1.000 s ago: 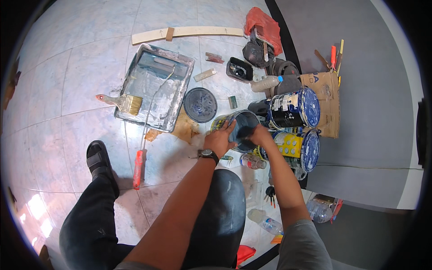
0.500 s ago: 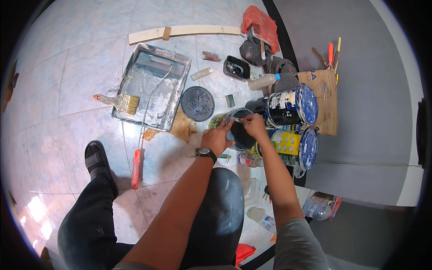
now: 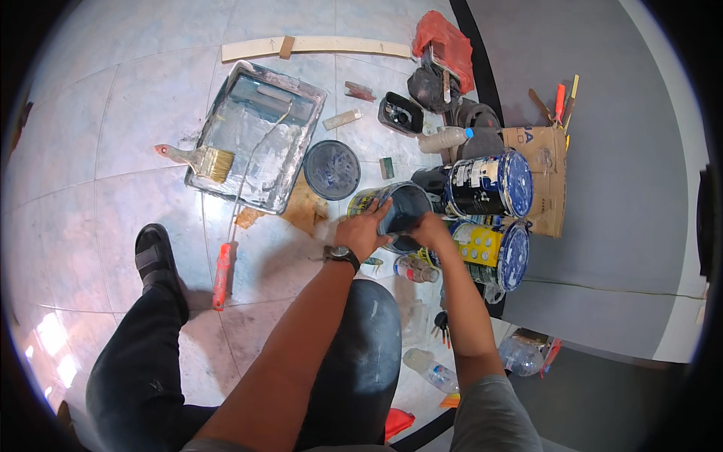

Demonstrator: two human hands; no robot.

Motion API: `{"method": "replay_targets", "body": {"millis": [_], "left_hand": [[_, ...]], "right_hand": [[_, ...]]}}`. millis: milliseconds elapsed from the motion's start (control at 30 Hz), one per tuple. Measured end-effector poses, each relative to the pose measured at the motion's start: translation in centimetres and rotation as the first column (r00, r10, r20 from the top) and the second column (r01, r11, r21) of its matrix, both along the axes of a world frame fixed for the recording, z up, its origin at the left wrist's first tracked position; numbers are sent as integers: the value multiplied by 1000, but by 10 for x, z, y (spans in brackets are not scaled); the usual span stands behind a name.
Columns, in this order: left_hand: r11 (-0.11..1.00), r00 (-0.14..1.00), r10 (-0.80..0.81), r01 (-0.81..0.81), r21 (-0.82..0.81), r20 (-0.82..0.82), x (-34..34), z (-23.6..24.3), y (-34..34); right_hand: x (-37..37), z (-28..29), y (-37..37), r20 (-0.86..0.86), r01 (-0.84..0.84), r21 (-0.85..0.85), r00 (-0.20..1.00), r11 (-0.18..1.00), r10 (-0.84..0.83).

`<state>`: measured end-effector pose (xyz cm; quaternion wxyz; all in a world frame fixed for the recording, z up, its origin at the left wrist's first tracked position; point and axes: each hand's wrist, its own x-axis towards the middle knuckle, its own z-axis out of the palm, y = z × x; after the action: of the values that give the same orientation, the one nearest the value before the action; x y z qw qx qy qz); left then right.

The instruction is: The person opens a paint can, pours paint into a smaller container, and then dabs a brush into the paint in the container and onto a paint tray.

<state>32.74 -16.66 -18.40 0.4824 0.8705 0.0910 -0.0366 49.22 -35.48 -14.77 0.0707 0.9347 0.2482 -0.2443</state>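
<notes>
My left hand (image 3: 365, 230) grips the near-left side of an open paint bucket (image 3: 407, 203) with a yellow label and a grey inside. My right hand (image 3: 428, 230) is closed at the bucket's right side, fingertips inside it; what it holds is hidden. Left of the bucket lies a round grey lid (image 3: 331, 169). A paint tray (image 3: 222, 102) carries a wide brush (image 3: 211, 162), and a roller with a red handle (image 3: 222, 275) reaches out from it onto the tiles.
Paint cans (image 3: 489, 181) lie right of the bucket against cardboard (image 3: 550, 211) and a grey wall (image 3: 610, 196). A wooden strip (image 3: 339, 45), red bag (image 3: 448, 41), black container (image 3: 399, 113) and several bottles (image 3: 444, 139) lie around. My sandaled foot (image 3: 154, 256) is at left.
My right hand rose toward the bucket's upper rim half a second ago and is now back down at its lower right. My left hand stays on the bucket.
</notes>
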Motion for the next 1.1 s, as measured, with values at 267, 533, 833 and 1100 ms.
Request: {"method": "replay_targets", "body": {"millis": [267,533,833,1100], "left_hand": [[1000,1000,-9,8,22,21,3,-5,-7],[1000,1000,-15,15,27,-7,5,0,-11],[999,999,5,-4,-35,32,2,-8,-5],[999,1000,-3,4,-34,31,0,-5,-5]], "right_hand": [[7,-7,-8,230,51,58,971,997,-63],[17,3,9,185,40,118,981,992,-61],[4,-4,7,125,189,257,966,948,-226],[-20,-2,12,159,221,316,946,923,-281]]}}
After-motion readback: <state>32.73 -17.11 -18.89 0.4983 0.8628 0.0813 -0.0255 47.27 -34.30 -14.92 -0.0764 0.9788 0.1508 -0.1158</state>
